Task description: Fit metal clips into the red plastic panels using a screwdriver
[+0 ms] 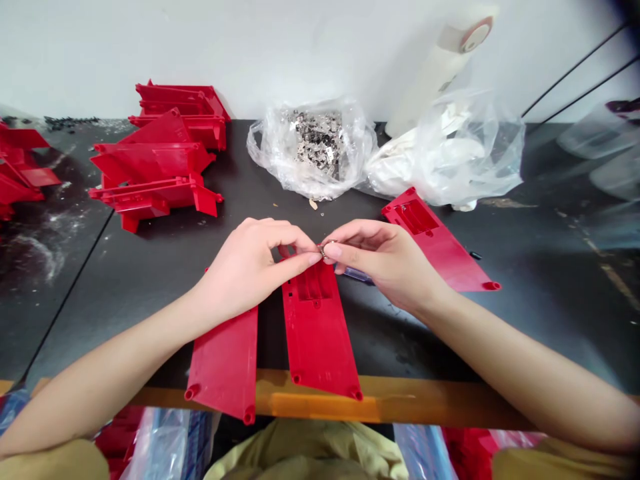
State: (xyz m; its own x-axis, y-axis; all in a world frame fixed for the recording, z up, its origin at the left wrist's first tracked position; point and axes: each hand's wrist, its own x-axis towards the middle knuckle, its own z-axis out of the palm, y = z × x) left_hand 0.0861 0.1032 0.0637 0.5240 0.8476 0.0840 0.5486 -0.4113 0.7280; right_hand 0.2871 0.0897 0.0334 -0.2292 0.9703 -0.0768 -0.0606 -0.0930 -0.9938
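Note:
My left hand [265, 260] and my right hand [373, 260] meet fingertip to fingertip in front of me. Between them they pinch a small metal clip [323, 249], mostly covered by the fingers. Just under the fingertips lies a red plastic panel [323, 340] with a recessed compartment at its far end. A second red panel [223, 363] sits to the left, partly hidden by my left wrist. Beyond my right hand rests a third red panel [440, 247]. Something bluish and slim [359, 275], perhaps a tool handle, shows beneath my right hand.
A clear plastic bag [317, 147] of small metal parts stands open by the wall. Right of it is another bag [450, 157] with white contents. Red plastic parts [155, 160] are stacked at the back left, with more [23, 167] at the far left. Orange tape [320, 403] lines the table's front edge.

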